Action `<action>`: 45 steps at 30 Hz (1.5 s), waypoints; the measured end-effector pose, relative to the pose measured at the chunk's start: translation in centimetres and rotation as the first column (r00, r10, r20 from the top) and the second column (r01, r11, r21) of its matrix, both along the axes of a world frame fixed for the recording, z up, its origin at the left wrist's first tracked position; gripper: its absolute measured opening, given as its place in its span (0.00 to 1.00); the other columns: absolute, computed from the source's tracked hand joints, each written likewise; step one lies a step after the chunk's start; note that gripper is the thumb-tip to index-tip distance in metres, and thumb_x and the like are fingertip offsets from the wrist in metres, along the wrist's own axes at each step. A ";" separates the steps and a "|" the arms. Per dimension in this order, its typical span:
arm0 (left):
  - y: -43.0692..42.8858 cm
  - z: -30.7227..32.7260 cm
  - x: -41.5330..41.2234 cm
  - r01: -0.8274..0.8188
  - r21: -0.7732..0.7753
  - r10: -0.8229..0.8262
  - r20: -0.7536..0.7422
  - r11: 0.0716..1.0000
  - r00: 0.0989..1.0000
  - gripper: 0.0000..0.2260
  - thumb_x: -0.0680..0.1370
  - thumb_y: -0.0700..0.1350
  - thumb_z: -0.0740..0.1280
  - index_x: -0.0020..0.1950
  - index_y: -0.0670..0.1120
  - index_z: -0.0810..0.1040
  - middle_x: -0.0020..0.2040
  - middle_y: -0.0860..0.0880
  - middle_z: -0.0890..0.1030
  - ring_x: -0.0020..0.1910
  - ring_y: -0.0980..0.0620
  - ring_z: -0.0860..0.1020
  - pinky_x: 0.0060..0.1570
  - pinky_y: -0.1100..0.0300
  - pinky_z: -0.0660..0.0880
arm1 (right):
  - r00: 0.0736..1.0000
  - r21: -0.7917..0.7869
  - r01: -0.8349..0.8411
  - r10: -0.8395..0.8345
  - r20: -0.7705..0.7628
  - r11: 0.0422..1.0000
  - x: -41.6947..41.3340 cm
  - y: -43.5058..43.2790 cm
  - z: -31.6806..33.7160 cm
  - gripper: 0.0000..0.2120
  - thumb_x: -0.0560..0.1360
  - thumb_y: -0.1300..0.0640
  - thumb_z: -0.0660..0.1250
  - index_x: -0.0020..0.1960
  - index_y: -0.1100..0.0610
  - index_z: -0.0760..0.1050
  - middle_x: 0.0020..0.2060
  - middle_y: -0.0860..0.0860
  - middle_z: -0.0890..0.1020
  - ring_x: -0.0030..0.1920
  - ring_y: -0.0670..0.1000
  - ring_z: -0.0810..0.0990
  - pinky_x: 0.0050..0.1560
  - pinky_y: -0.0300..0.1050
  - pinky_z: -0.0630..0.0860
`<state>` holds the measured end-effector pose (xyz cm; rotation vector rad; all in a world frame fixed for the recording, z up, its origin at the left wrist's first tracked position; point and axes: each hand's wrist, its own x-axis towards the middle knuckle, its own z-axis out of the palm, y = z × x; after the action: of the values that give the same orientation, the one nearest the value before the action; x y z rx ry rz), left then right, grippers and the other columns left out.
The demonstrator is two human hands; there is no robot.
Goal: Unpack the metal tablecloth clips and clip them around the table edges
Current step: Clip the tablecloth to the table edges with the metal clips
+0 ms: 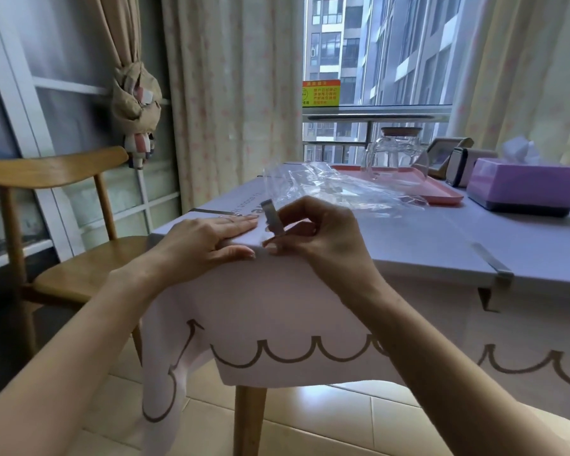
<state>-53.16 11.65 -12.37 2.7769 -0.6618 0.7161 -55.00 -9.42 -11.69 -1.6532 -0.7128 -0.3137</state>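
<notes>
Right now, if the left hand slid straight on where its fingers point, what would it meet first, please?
Most likely the metal clip pinched in the right hand, just beyond the left hand, though depth is unclear.

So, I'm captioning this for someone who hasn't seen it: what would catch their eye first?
At the near corner, the left hand presses the tablecloth flat while the right hand pinches a metal clip at the edge. Behind lies crumpled clear packaging; a second clip grips the edge farther right.

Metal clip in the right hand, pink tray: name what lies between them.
Head view: crumpled clear plastic packaging lies between metal clip and pink tray.
</notes>
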 end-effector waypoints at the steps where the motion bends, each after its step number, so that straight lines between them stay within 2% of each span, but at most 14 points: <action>1: -0.1 -0.1 -0.1 -0.014 -0.004 0.014 0.008 1.000 1.000 0.40 0.67 0.75 0.50 0.70 0.52 0.69 0.66 0.61 0.68 0.67 0.63 0.65 0.61 0.68 0.62 | 1.000 -0.015 0.013 -0.013 -0.003 1.000 -0.1 0.7 -0.2 0.14 0.61 0.69 0.77 0.42 0.59 0.80 0.37 0.57 0.85 0.40 0.55 0.85 0.46 0.50 0.82; 4: -0.2 -0.2 0.0 -0.067 0.026 0.067 0.023 0.997 0.998 0.24 0.75 0.60 0.62 0.69 0.53 0.70 0.68 0.54 0.73 0.66 0.52 0.72 0.52 0.62 0.66 | 0.996 -0.047 0.078 -0.075 0.050 0.996 -0.2 2.3 -0.8 0.13 0.60 0.66 0.78 0.42 0.57 0.79 0.38 0.54 0.85 0.39 0.51 0.84 0.44 0.49 0.81; 6: -0.1 -0.4 0.1 -0.078 0.031 0.076 0.042 0.997 0.996 0.26 0.73 0.61 0.58 0.68 0.53 0.71 0.66 0.52 0.75 0.63 0.50 0.74 0.49 0.60 0.66 | 0.990 -0.030 0.107 -0.104 0.093 0.994 -0.2 2.9 -1.2 0.12 0.60 0.65 0.78 0.41 0.57 0.80 0.40 0.53 0.84 0.39 0.48 0.83 0.43 0.47 0.80; 11: 0.1 -0.5 -0.1 -0.017 0.048 0.013 0.070 0.999 0.997 0.42 0.67 0.75 0.44 0.64 0.49 0.75 0.60 0.49 0.79 0.57 0.48 0.78 0.46 0.56 0.72 | 0.971 0.045 0.150 -0.156 0.178 0.988 -0.2 3.9 -2.1 0.09 0.63 0.66 0.77 0.38 0.56 0.81 0.42 0.48 0.81 0.39 0.44 0.81 0.42 0.39 0.80; 14: 0.8 -0.7 0.0 0.015 0.056 -0.020 0.089 0.998 0.996 0.37 0.68 0.72 0.53 0.65 0.48 0.75 0.63 0.49 0.78 0.60 0.49 0.77 0.49 0.59 0.69 | 0.966 0.078 0.161 -0.173 0.192 0.984 0.0 4.2 -2.5 0.07 0.63 0.65 0.77 0.37 0.58 0.81 0.41 0.47 0.81 0.39 0.43 0.81 0.42 0.38 0.79; 19: 1.7 -1.1 0.0 -0.134 0.009 0.131 0.141 0.991 0.981 0.36 0.65 0.68 0.66 0.68 0.51 0.71 0.66 0.53 0.75 0.65 0.53 0.73 0.56 0.60 0.69 | 0.972 0.107 0.142 -0.159 0.171 0.984 0.3 4.3 -2.9 0.06 0.63 0.63 0.78 0.37 0.60 0.81 0.39 0.50 0.82 0.40 0.45 0.82 0.44 0.39 0.79; 22: 2.2 -0.2 -0.3 -0.016 -0.140 0.007 -0.059 0.990 0.998 0.35 0.66 0.60 0.73 0.70 0.53 0.66 0.65 0.54 0.76 0.63 0.54 0.74 0.58 0.61 0.69 | 0.989 0.163 0.035 -0.057 0.138 0.986 0.3 5.1 -3.4 0.06 0.65 0.66 0.76 0.39 0.64 0.80 0.41 0.53 0.82 0.43 0.48 0.83 0.45 0.38 0.78; 25: 2.8 0.5 -1.0 0.082 -0.324 -0.162 -0.228 0.942 0.960 0.28 0.67 0.60 0.65 0.66 0.58 0.66 0.63 0.61 0.75 0.63 0.61 0.73 0.64 0.54 0.71 | 0.987 0.210 -0.041 0.008 0.158 0.977 -0.1 6.6 -4.3 0.06 0.66 0.67 0.75 0.40 0.64 0.80 0.44 0.55 0.82 0.46 0.49 0.82 0.48 0.39 0.79; 29: 2.6 0.6 -1.5 0.135 -0.446 -0.254 -0.220 0.885 0.942 0.17 0.70 0.57 0.64 0.58 0.55 0.74 0.58 0.55 0.79 0.59 0.54 0.77 0.60 0.46 0.74 | 0.983 0.286 -0.036 -0.018 0.185 0.957 -0.3 8.3 -5.3 0.07 0.66 0.68 0.74 0.44 0.63 0.80 0.46 0.54 0.81 0.49 0.47 0.82 0.50 0.37 0.78; 32: 2.6 0.5 -1.5 0.183 -0.520 -0.320 -0.187 0.835 0.929 0.15 0.72 0.51 0.64 0.57 0.48 0.76 0.58 0.51 0.80 0.59 0.53 0.78 0.59 0.49 0.75 | 0.972 0.327 0.001 -0.077 0.221 0.945 -0.5 9.1 -5.8 0.08 0.67 0.69 0.74 0.45 0.64 0.81 0.47 0.55 0.81 0.50 0.46 0.81 0.50 0.36 0.78; 36: 2.8 0.3 -1.2 0.175 -0.528 -0.295 -0.153 0.831 0.943 0.14 0.71 0.44 0.64 0.57 0.45 0.74 0.54 0.47 0.80 0.56 0.53 0.78 0.58 0.53 0.76 | 0.942 0.366 0.077 -0.188 0.279 0.927 -0.7 9.3 -6.5 0.08 0.68 0.69 0.73 0.46 0.64 0.81 0.47 0.54 0.80 0.49 0.44 0.80 0.49 0.33 0.76; 38: 2.9 0.2 -1.2 0.178 -0.526 -0.300 -0.157 0.832 0.941 0.13 0.72 0.39 0.64 0.56 0.41 0.74 0.54 0.47 0.80 0.57 0.53 0.79 0.60 0.53 0.75 | 0.931 0.361 0.096 -0.212 0.297 0.928 -0.7 9.2 -7.0 0.07 0.67 0.68 0.74 0.45 0.63 0.81 0.47 0.54 0.80 0.49 0.45 0.80 0.49 0.36 0.77; 42: 3.0 0.2 -1.1 0.188 -0.434 -0.293 -0.190 0.881 0.937 0.16 0.71 0.47 0.66 0.59 0.49 0.75 0.57 0.52 0.80 0.60 0.53 0.77 0.61 0.47 0.74 | 0.918 0.352 0.112 -0.232 0.321 0.929 -0.5 8.8 -7.8 0.06 0.68 0.68 0.73 0.45 0.64 0.80 0.50 0.53 0.79 0.51 0.49 0.81 0.49 0.43 0.80; 45: 3.0 0.5 -1.2 0.196 -0.399 -0.310 -0.246 0.896 0.918 0.20 0.70 0.53 0.68 0.62 0.54 0.74 0.60 0.54 0.78 0.62 0.56 0.75 0.64 0.49 0.72 | 0.908 0.346 0.140 -0.260 0.329 0.928 -0.3 8.6 -8.2 0.05 0.68 0.67 0.73 0.44 0.64 0.80 0.50 0.53 0.80 0.50 0.46 0.81 0.46 0.43 0.80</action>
<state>-54.35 14.65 -11.89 2.3257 -0.7255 0.3066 -55.34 -0.82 -19.92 -1.3720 -0.7241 -0.8662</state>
